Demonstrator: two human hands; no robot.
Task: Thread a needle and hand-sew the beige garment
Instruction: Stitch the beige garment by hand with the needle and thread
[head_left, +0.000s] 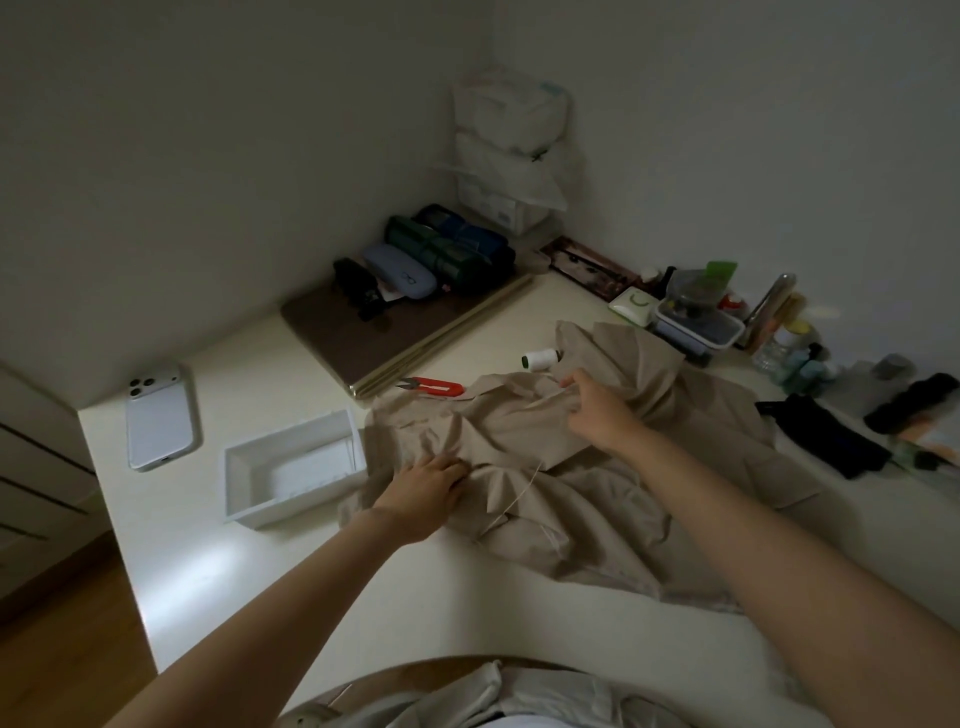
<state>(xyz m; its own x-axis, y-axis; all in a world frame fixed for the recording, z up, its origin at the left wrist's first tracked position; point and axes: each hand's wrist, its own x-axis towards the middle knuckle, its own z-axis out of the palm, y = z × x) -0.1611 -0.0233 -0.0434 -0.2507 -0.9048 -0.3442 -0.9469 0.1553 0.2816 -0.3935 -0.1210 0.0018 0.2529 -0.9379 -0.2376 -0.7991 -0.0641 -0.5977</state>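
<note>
The beige garment lies crumpled on the white table, and both hands are on it. The left hand is laid flat, with its fingers straight and pressed on a fold; nothing is held in it. The right hand is lifted a little farther away, its fingers are curled, and something small and pale is pinched between thumb and fingertip. It is judged to be the thread or the needle on it. The needle itself is too small to be seen.

From this pinch a thin pale line runs toward the left hand, and lower down a loose strand hangs over the cloth toward the person. The long axis of the strand is therefore diagonal, from the pinch down and to the left. The place being sewn is judged to lie between the two hands, on the near-left side of the pinch. For the next stitch the cloth must be kept flat there by the left hand, while the thread is drawn away from it.

The white thread spool lies on its side just beyond the pinch, nearly touching the garment. The red thread snips lie farther left of it, at the edge of the cloth, nearer to the left hand.

No brand or writing can be read. A small mark is seen on the blue glasses case, but it is not legible.
</note>
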